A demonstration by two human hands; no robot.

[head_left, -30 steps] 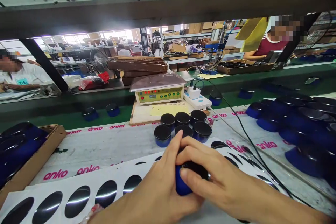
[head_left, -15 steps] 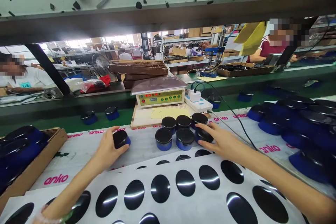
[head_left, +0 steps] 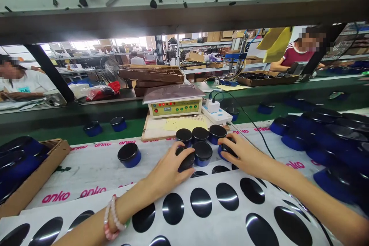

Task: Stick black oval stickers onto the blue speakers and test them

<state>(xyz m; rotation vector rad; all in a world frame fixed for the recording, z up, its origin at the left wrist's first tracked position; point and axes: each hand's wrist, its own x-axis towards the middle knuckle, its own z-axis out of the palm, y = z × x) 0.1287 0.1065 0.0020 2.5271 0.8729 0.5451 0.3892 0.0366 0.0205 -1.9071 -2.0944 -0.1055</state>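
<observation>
Several round blue parts with glossy black tops form a cluster at the middle of the bench. My left hand (head_left: 175, 163) has its fingers around the front-left one (head_left: 186, 160). At the cluster's right end, my right hand (head_left: 235, 148) grips another blue part (head_left: 228, 147), which its fingers partly cover. Between the hands a blue part (head_left: 203, 153) rests untouched, with more behind it. A single blue part (head_left: 129, 155) sits apart to the left. White sheets (head_left: 184, 230) with black oval discs (head_left: 201, 202) lie in front, beneath my forearms.
A control box (head_left: 175, 106) and a power strip (head_left: 217, 114) with cables stand behind the cluster. Many blue parts (head_left: 328, 138) are heaped at right. A cardboard box (head_left: 57, 161) of them is at left. Two people sit beyond the green conveyor (head_left: 112, 132).
My left hand has let go of the lone blue part at left and moved right onto the cluster's front-left part. My right hand stays on its part, which has shifted slightly right.
</observation>
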